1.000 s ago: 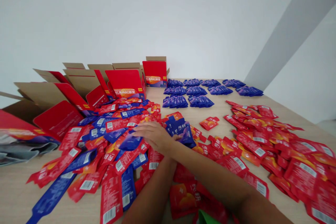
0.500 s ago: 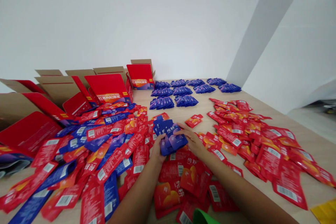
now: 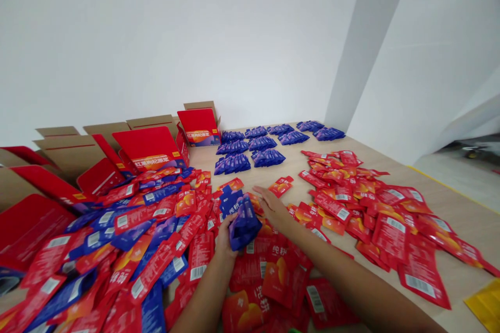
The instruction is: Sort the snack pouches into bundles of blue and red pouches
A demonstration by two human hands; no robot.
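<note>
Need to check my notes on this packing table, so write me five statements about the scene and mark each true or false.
1. The left hand holds blue pouches. True.
2. The right hand is gripping a carton. False: it is beside the held pouches, fingers extended, and the cartons stand apart from it.
3. Bunches of blue pouches lie toward the back of the table. True.
4. The cartons stand along the right edge of the table. False: they stand on the left side, flaps raised.
5. The pile at the right is made up of blue pouches. False: it shows red pouches.
</note>
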